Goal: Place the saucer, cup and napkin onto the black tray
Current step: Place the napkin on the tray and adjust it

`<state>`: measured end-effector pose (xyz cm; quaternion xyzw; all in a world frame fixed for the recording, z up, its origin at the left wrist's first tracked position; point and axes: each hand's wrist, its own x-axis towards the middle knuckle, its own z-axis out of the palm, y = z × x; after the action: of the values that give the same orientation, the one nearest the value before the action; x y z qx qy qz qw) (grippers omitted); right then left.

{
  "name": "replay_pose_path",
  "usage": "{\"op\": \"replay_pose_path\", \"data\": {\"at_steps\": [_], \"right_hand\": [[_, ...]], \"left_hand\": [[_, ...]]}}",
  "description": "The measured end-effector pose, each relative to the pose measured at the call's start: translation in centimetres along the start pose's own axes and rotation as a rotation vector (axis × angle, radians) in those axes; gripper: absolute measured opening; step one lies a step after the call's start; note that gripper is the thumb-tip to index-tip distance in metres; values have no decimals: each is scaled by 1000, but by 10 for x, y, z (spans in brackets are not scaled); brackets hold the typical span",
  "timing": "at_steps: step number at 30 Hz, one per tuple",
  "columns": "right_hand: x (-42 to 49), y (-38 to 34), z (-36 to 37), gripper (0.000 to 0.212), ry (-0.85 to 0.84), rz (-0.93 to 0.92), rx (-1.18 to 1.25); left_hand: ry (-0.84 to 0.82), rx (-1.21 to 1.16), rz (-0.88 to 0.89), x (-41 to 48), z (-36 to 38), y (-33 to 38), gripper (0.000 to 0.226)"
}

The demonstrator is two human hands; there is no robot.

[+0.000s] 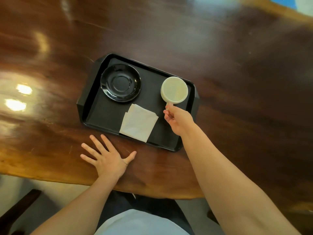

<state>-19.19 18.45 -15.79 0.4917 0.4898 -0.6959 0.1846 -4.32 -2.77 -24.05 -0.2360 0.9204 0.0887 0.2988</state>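
Note:
The black tray (pixel 101 114) lies on the wooden table. A glossy black saucer (pixel 120 82) sits in its far left part. A folded white napkin (pixel 138 122) lies near the tray's front rim, its corner overhanging the edge. The cream cup (pixel 174 90) is at the tray's right end, mouth up. My right hand (pixel 177 119) pinches the cup's handle. Whether the cup rests on the tray or hovers just above it I cannot tell. My left hand (pixel 108 158) lies flat on the table in front of the tray, fingers spread, holding nothing.
The wooden table (pixel 237 73) stretches wide around the tray, with its front edge close to my body. A dark chair part (pixel 18 209) shows at the lower left below the table edge.

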Motion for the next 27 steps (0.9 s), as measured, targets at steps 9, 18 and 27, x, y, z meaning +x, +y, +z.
{"op": "replay_pose_path", "data": {"at_steps": [9,18,27], "right_hand": [[5,-11,-11,25,69,-2,19],[-9,-18,-13,30,114,6,-32],[-25,12,40,19,15,53,-192]], "left_hand": [[14,23,-14,-1,0,1,142],[42,20,-9,-1,2,1,142],[83,-23,-12,-5,0,0,137]]}}
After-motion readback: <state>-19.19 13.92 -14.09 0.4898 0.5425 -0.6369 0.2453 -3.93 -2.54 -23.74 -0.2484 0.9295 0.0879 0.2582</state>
